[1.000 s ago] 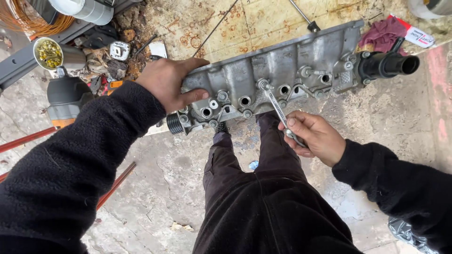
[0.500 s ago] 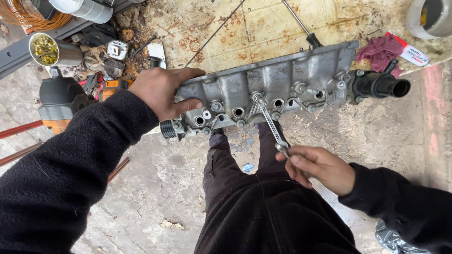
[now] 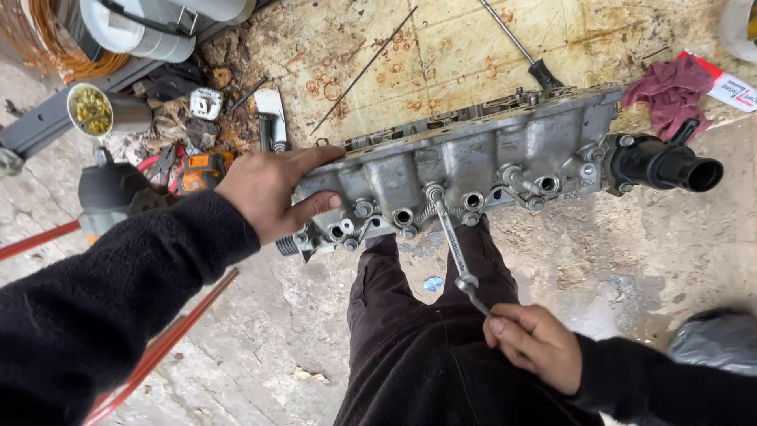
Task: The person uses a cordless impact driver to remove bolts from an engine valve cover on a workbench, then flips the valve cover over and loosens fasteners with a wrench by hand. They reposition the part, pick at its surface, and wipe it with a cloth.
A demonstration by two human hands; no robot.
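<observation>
A flat red-and-white printed package [image 3: 729,81] lies at the upper right edge of the view, on the stained yellowish board [image 3: 473,55], partly tucked under a crumpled dark-red rag [image 3: 670,87]. Only its long white end with red edging shows. At the upper left, among the clutter, sits a small square white label-like plate [image 3: 206,102]; its detail is too small to tell.

Soft even daylight, sharp, faint shadows

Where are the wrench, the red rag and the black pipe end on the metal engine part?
wrench [image 3: 449,237]: head view, middle of its shaft.
red rag [image 3: 670,87]: head view, centre of the cloth.
black pipe end [image 3: 666,164]: head view, its barrel.
</observation>
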